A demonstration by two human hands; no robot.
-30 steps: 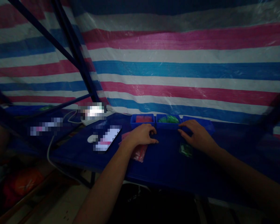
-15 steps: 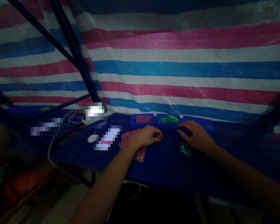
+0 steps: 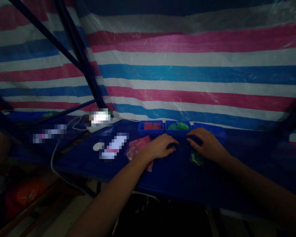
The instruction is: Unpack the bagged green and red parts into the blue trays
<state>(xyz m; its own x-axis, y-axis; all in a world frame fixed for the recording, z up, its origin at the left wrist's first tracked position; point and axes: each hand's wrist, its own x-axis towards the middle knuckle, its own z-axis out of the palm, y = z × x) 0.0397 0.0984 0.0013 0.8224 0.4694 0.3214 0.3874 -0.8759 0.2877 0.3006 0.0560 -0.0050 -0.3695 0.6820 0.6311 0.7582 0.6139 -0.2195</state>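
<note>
Over the blue table (image 3: 170, 177), my left hand (image 3: 162, 145) has loosely bent fingers apart from the thumb. I see nothing held in it. Beneath and left of that wrist lie pink plastic packets (image 3: 138, 144), partly covered by my forearm. My right hand (image 3: 203, 141) faces it from the right, its thumb spread from the fingers and nothing visible between them. A green plastic packet (image 3: 196, 158) lies on the table just below the right hand. The fingertips of the right hand are close to the front of the blue bins.
Along the back stand a blue bin (image 3: 151, 133) with pink packets, a blue bin (image 3: 177, 133) with green packets, and a third blue bin (image 3: 218, 132), partly hidden. At left are a white round object (image 3: 98, 146), a power strip (image 3: 92, 128) and a cable (image 3: 54, 156). Another person sits far left.
My left hand has moved right and slightly toward me, its fingers opening out from a tighter curl. More of the pink packets shows. My right hand has barely moved.
</note>
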